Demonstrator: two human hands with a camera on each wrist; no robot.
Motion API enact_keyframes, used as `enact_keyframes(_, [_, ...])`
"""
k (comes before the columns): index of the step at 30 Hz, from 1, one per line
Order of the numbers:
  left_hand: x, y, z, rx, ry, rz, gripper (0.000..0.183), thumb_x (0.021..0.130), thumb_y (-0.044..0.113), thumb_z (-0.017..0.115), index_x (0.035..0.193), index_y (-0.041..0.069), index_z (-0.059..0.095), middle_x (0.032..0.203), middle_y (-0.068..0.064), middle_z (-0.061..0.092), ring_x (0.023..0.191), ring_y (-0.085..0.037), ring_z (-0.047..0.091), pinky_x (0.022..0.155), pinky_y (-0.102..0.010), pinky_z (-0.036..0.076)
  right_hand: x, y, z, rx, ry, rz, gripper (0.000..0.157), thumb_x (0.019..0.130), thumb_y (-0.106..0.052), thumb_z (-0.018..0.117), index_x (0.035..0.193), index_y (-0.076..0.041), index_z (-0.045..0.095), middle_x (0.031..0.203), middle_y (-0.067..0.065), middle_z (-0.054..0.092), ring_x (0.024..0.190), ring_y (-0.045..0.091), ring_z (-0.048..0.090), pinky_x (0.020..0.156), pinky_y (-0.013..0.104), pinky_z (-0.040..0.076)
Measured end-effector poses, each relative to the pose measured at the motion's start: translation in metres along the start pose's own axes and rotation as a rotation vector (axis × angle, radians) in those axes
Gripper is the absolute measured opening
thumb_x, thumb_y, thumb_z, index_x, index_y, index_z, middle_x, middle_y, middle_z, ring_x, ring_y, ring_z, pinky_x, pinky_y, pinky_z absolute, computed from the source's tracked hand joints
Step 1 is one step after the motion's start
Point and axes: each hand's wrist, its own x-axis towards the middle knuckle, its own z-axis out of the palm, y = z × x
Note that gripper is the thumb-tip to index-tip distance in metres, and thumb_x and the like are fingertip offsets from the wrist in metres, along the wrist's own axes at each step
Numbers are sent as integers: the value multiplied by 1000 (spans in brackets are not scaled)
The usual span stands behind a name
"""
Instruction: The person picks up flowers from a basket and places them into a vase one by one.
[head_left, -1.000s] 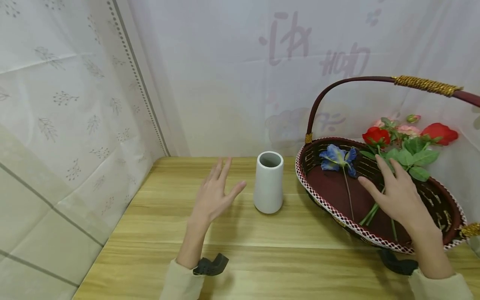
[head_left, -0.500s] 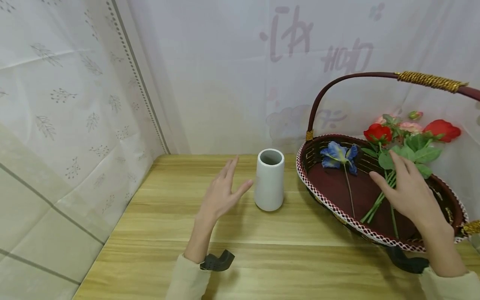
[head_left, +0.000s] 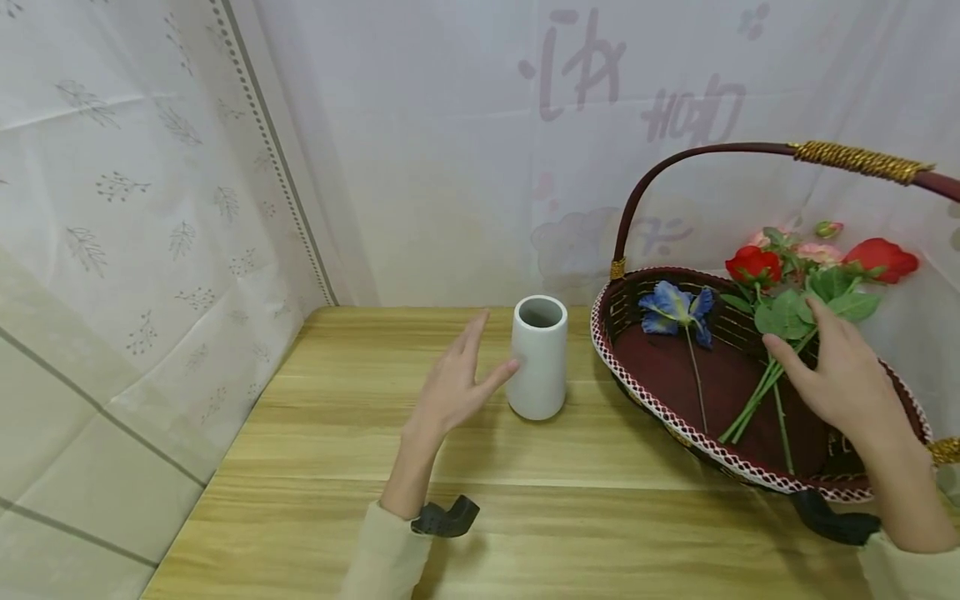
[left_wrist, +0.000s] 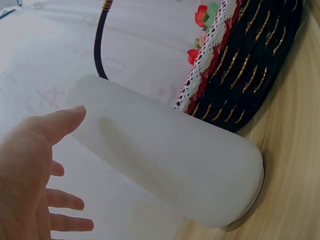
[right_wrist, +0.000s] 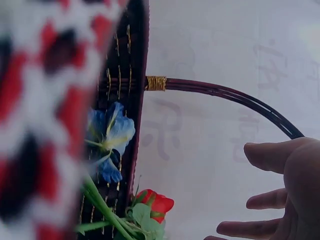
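Note:
A white vase (head_left: 537,371) stands upright on the wooden table, its dark mouth facing up. Beside its left side is my left hand (head_left: 453,390), fingers straight and thumb spread; the thumb tip overlaps the vase's edge, and I cannot tell whether they touch. Over the right part of a dark red wicker basket (head_left: 637,396) hovers my right hand (head_left: 847,387), fingers extended, holding nothing. Inside the basket lie a blue flower (head_left: 675,310) on a thin stem and red roses (head_left: 753,267) with green stems (head_left: 757,400). My right hand hides some leaves and part of the rim.
The basket's tall arched handle (head_left: 701,152), wrapped in gold cord, rises behind my right hand. White printed curtains (head_left: 420,150) hang at the back and left, along the edges of the wooden table (head_left: 337,425). Pink flowers (head_left: 817,252) lean over the basket's back rim.
My left hand has moved right, closer to the vase. My right hand has shifted right across the basket. The vase, basket and flowers have stayed in place.

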Motion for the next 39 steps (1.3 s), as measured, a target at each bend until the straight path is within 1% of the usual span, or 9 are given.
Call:
enact_keyframes(3, [2,1,3,-11,-4,-3,93,95,71,48,163,16,17,164,-9,25,147,-31,31,115,-53,29,3,3,-3,3,7,-5,84,107,-45,44,156,11,7,147,48,23,131,66,24,102,77,21])
enact_keyframes(10, [5,3,10,-36,-37,-25,96,93,74,48,164,20,11,166,-7,21,149,-29,27,117,-50,26,9,9,-9,-6,25,29,82,107,-45,43,153,15,11,132,50,37,112,65,41,89,76,33])
enact_keyframes(18, [10,6,17,-61,-69,-30,100,92,72,52,164,19,8,166,-8,19,149,-26,26,117,-48,26,10,17,-15,-1,31,88,81,107,-46,40,153,15,14,129,50,40,111,66,44,87,75,38])
enact_keyframes(23, [12,5,23,-70,-66,-33,103,90,75,52,164,20,7,166,-8,21,148,-28,28,117,-49,28,11,20,-16,-4,34,109,79,107,-45,40,152,16,16,126,50,44,110,66,48,84,73,41])
enact_keyframes(28, [14,5,27,-92,-58,-28,104,89,74,55,164,18,8,166,-8,22,147,-29,30,115,-51,30,14,24,-18,24,15,161,79,107,-44,40,152,15,16,127,48,45,113,65,48,84,71,43])
enact_keyframes(33, [15,6,32,-118,-57,-21,103,89,73,57,164,21,7,165,-7,25,146,-29,32,113,-53,32,16,31,-19,34,17,191,76,107,-44,40,150,15,23,127,48,46,113,64,47,84,70,43])
enact_keyframes(36, [16,7,34,-138,-50,-11,101,89,71,58,164,24,8,164,-8,28,145,-30,35,112,-54,35,17,35,-20,27,6,201,75,107,-43,40,147,18,27,124,48,47,106,63,51,81,68,44])
enact_keyframes(38, [17,7,35,-151,-47,-7,100,89,71,59,163,26,8,163,-7,31,143,-30,38,110,-55,37,18,37,-19,27,-7,203,74,107,-43,40,145,20,30,121,48,51,92,55,61,76,64,47])
enact_keyframes(39, [17,7,35,-157,-44,-5,100,89,70,59,163,27,8,162,-8,32,143,-31,39,109,-55,37,18,38,-19,34,-13,200,74,107,-42,41,143,22,31,119,47,52,83,48,65,72,58,50])
